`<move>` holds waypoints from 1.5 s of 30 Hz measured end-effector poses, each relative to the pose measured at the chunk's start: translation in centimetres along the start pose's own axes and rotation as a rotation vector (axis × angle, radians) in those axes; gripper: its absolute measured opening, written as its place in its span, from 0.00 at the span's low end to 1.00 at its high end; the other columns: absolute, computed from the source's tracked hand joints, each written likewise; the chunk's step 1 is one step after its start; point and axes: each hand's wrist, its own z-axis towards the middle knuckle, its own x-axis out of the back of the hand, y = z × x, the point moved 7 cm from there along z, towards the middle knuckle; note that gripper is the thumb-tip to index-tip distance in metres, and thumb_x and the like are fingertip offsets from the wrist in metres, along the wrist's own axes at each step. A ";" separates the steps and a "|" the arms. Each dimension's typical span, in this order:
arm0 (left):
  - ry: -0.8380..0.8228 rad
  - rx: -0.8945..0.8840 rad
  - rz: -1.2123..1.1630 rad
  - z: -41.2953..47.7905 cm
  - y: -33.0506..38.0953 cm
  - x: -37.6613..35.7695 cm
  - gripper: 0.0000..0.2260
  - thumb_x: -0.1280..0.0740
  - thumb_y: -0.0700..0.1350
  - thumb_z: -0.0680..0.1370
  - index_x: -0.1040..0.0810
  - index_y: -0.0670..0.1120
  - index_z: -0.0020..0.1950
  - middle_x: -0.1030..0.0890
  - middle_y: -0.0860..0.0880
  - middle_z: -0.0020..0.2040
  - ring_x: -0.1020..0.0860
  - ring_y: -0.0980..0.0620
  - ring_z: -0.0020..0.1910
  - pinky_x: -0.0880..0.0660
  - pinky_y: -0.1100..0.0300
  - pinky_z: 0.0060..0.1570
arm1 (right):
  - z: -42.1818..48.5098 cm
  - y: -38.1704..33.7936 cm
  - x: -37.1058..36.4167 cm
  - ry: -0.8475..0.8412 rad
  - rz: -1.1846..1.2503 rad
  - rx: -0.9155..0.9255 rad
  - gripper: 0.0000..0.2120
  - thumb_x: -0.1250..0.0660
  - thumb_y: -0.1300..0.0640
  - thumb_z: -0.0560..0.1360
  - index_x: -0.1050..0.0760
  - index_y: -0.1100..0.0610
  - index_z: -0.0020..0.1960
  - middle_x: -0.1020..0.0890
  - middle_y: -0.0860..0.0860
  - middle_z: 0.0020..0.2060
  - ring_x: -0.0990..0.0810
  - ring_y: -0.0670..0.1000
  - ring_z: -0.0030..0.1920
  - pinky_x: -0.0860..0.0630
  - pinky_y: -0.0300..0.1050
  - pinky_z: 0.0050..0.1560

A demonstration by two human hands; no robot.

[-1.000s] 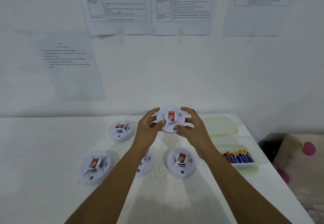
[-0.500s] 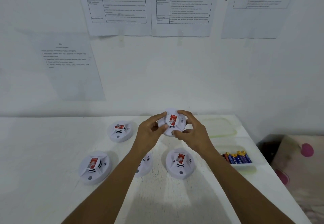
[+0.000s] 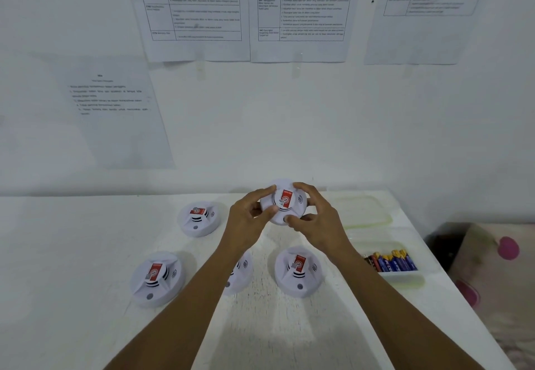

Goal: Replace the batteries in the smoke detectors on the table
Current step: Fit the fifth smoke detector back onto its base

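A round white smoke detector [image 3: 285, 202] with a red label is held above the table, face toward me. My left hand [image 3: 248, 215] grips its left edge and my right hand [image 3: 314, 215] grips its right edge and lower rim. Several more white detectors lie on the white table [image 3: 72, 254]: one at the back left [image 3: 199, 218], one at the front left [image 3: 156, 277], one at the front right [image 3: 298, 271], and one [image 3: 241, 272] half hidden under my left forearm. A clear tray [image 3: 402, 275] at the right holds several blue and red batteries [image 3: 390, 261].
A clear plastic lid [image 3: 364, 209] lies at the back right of the table. The table's right edge drops off beside a pink-spotted cloth [image 3: 498, 268]. Printed sheets hang on the white wall behind.
Both hands have shifted their grip around the held detector, closing in on its rim; the detector has turned slightly and stays lifted above the table's back.
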 end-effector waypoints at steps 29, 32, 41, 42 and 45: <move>-0.028 0.029 -0.041 -0.2 -0.5 0.0 0.16 0.30 0.40 0.77 0.22 0.51 0.64 0.19 0.50 0.62 0.20 0.52 0.59 0.22 0.55 0.58 | 0.5 1.3 1.0 -0.051 0.096 -0.038 0.17 0.28 0.60 0.75 0.22 0.48 0.62 0.19 0.47 0.56 0.16 0.53 0.47 0.18 0.46 0.48; -0.023 0.015 -0.032 -0.2 -0.6 0.1 0.16 0.30 0.40 0.77 0.22 0.53 0.63 0.20 0.50 0.63 0.21 0.52 0.61 0.22 0.53 0.59 | 0.5 1.6 0.9 -0.046 0.087 -0.056 0.16 0.28 0.58 0.75 0.22 0.46 0.61 0.19 0.47 0.56 0.15 0.52 0.45 0.17 0.49 0.47; -0.021 0.005 -0.004 -0.1 -1.1 0.3 0.15 0.30 0.41 0.77 0.22 0.52 0.63 0.21 0.50 0.64 0.22 0.51 0.62 0.23 0.49 0.60 | 0.4 1.8 0.6 -0.039 0.100 -0.059 0.17 0.28 0.60 0.75 0.22 0.47 0.61 0.19 0.48 0.56 0.15 0.52 0.43 0.17 0.49 0.45; -0.020 0.003 0.000 -0.1 -1.2 0.3 0.15 0.30 0.41 0.77 0.22 0.53 0.63 0.21 0.50 0.64 0.22 0.51 0.62 0.23 0.49 0.60 | 0.4 1.8 0.5 -0.040 0.098 -0.059 0.17 0.28 0.60 0.75 0.22 0.47 0.61 0.19 0.48 0.56 0.15 0.52 0.44 0.17 0.48 0.45; -0.021 0.012 0.000 -0.1 -1.3 0.3 0.15 0.30 0.43 0.77 0.21 0.54 0.63 0.21 0.51 0.64 0.22 0.51 0.62 0.23 0.49 0.60 | 0.4 1.9 0.5 -0.040 0.092 -0.060 0.16 0.28 0.60 0.75 0.22 0.47 0.61 0.19 0.47 0.56 0.15 0.51 0.46 0.18 0.45 0.44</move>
